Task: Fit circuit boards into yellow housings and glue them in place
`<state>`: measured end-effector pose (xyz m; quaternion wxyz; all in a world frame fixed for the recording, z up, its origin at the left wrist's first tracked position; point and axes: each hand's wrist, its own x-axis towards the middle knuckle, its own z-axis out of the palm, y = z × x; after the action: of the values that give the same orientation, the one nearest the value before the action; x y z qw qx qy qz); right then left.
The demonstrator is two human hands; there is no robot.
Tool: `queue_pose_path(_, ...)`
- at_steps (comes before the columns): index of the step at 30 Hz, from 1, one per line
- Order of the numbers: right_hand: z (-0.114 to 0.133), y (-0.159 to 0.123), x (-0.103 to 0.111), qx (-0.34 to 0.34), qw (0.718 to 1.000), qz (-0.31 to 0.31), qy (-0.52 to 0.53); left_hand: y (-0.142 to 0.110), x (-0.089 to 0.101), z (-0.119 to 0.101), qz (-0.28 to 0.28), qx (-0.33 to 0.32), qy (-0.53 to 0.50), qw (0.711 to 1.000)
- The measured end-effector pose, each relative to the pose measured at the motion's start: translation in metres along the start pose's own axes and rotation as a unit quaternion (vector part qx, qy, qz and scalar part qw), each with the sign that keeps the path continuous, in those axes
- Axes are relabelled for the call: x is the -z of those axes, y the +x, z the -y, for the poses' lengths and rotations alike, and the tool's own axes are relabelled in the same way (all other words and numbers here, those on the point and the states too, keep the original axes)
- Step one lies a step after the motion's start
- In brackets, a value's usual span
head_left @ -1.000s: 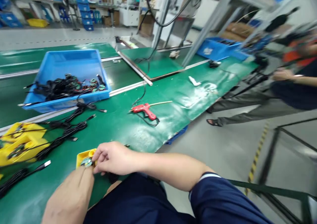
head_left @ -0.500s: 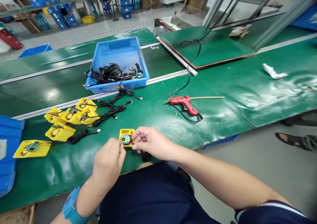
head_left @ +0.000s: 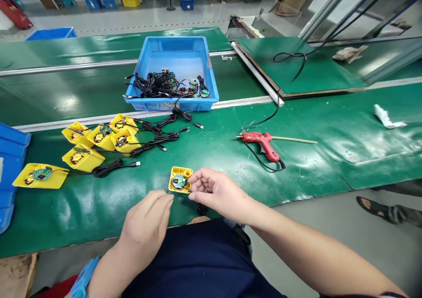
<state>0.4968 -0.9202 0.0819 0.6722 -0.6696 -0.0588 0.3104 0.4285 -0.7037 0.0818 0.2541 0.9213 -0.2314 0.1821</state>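
Note:
A small yellow plastic housing (head_left: pixel 172 186) sits on the green bench in front of me, its open side up. Inside lies a round green circuit board (head_left: pixel 180 182), with red and black wires at its right side. My right hand (head_left: pixel 219 192) grips the housing's right edge, thumb and curled fingers close to those wires. Below that hand, part of a black cable (head_left: pixel 201 209) shows. Just left of the housing, my left hand (head_left: pixel 147 227) is apart from it, fingers stretched out and nothing visible in them; its palm side is hidden.
Several yellow housings (head_left: pixel 84 158) with boards and black cables lie to the left. Behind them stands a blue bin (head_left: pixel 178 104) of cabled boards. A red glue gun (head_left: pixel 260 142) with a glue stick lies right; its cord runs back. Another blue bin (head_left: pixel 15 157) borders the left.
My left hand has let go of the housing and drawn back left, its fingers straightening. My right hand stays at the housing's right edge. The camera view has shifted.

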Motion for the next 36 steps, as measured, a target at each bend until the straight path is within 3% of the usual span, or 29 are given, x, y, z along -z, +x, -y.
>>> queue_pose_path(7,0.000,0.002,-0.005,0.017,1.000,0.008,0.008,0.023,-0.019,0.001,0.033,-0.086,0.078,0.993)
queue_pose_path(20,0.007,0.005,0.000,0.012,1.000,0.012,-0.009,0.031,-0.019,-0.002,0.056,-0.151,0.144,0.976)
queue_pose_path(25,0.007,0.004,-0.001,0.018,1.000,0.005,-0.015,0.033,-0.019,-0.003,0.079,-0.139,0.142,0.977)
queue_pose_path(30,0.006,0.003,-0.001,0.017,1.000,0.003,-0.024,0.033,-0.021,-0.003,0.052,-0.115,0.097,0.987)
queue_pose_path(36,0.005,0.004,-0.002,-0.009,1.000,0.006,0.006,0.019,-0.006,0.010,0.005,-0.010,0.083,0.997)
